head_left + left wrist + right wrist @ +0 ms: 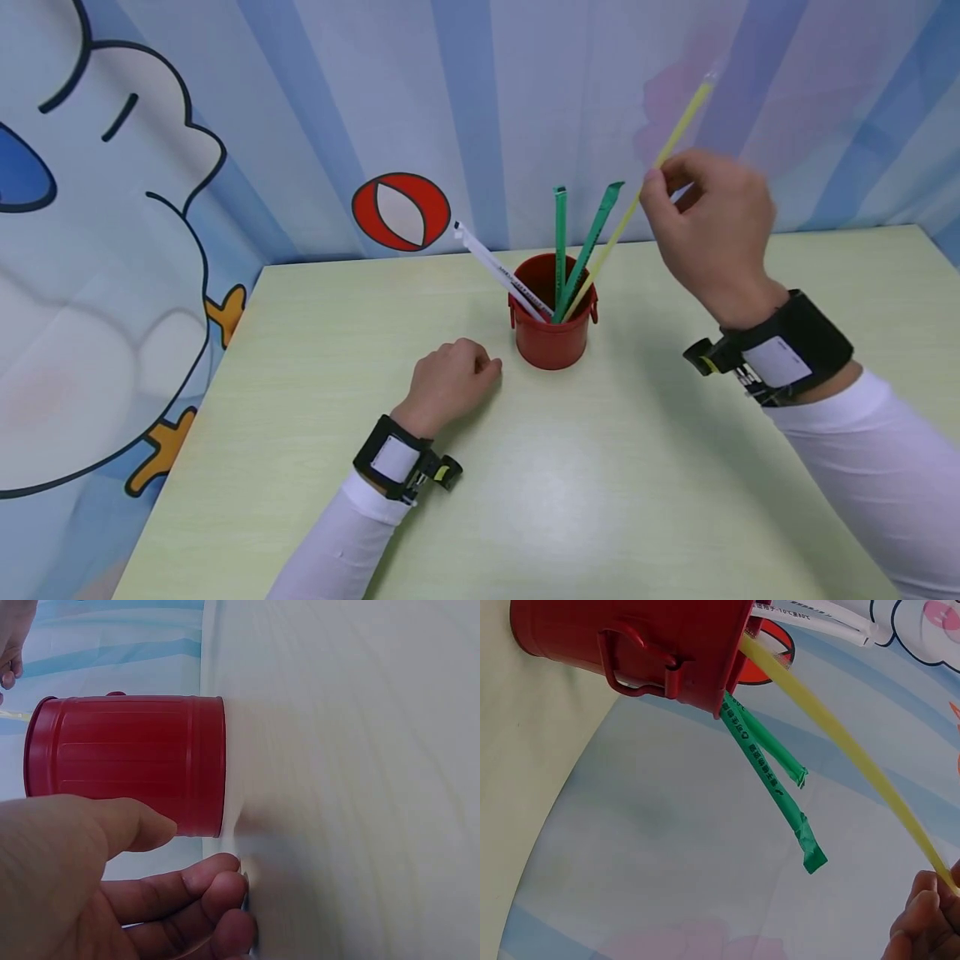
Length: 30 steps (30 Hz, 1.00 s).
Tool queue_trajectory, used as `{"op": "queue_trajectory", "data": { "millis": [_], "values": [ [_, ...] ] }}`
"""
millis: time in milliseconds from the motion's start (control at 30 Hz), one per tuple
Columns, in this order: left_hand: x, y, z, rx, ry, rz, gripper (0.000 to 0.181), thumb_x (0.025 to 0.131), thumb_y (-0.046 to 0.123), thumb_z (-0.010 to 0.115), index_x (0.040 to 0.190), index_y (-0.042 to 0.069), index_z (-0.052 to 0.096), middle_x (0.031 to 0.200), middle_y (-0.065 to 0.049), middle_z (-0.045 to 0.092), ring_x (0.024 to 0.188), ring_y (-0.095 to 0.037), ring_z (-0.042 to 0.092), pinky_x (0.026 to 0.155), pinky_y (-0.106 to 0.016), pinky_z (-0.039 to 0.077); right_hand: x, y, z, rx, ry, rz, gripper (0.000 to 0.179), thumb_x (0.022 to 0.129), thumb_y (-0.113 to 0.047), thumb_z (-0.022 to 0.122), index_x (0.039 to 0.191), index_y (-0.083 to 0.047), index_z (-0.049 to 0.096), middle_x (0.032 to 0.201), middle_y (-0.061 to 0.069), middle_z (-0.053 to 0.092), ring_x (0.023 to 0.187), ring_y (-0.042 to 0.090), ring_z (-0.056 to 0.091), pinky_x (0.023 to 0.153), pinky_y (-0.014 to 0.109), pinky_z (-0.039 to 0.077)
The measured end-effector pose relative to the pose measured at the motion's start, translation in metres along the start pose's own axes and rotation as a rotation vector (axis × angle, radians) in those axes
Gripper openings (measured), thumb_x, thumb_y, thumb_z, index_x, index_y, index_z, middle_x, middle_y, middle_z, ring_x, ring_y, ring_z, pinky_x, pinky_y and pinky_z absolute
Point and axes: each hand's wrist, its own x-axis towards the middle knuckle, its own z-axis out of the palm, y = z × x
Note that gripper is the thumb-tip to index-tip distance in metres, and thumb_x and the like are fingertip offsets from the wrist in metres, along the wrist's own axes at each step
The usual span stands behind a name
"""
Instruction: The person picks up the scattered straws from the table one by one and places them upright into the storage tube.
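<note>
My right hand (716, 229) pinches a yellow drinking straw (686, 121) between thumb and fingers, partway along its length. The straw slants up to the right in a clear wrapper, its lower end inside a small red bucket (551, 343). Two green paper-wrapped straws (560, 229) and at least one white wrapped straw (487, 260) lean in the same bucket. In the right wrist view the yellow straw (840, 735) bends slightly between bucket and fingers. My left hand (450, 379) rests on the table just left of the bucket, fingers loosely curled and holding nothing.
A pale wood-grain table (555, 500) carries the bucket near its back edge. Behind it hangs a blue striped backdrop (525, 108) with a cartoon figure on the left. Wire handle loops (619, 664) stick out from the bucket's sides.
</note>
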Motion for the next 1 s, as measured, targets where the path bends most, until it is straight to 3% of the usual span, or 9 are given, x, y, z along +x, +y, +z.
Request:
{"op": "queue_trajectory", "data": {
  "millis": [333,1000],
  "values": [
    [-0.001,0.0,0.0,0.001,0.004,-0.002,0.042,0.092,0.029,0.055,0.052,0.017,0.047,0.05,0.005,0.033,0.048,-0.011,0.038,0.042,-0.023,0.021,-0.015,0.008,0.012,-0.034,-0.104,0.039,0.031,0.095,-0.027,0.051,0.091,-0.003,0.071,0.079,0.013,0.069,0.061,0.024,0.058,0.05,0.033,0.034],
    [0.0,-0.001,0.001,-0.001,0.004,0.002,0.04,0.093,0.032,0.056,0.056,0.017,0.054,0.05,0.004,0.038,0.049,-0.012,0.043,0.041,-0.023,0.023,-0.03,0.011,0.026,-0.066,-0.219,0.072,0.031,0.096,-0.028,0.048,0.091,-0.006,0.07,0.08,0.009,0.07,0.061,0.021,0.059,0.05,0.035,0.037]
  ]
}}
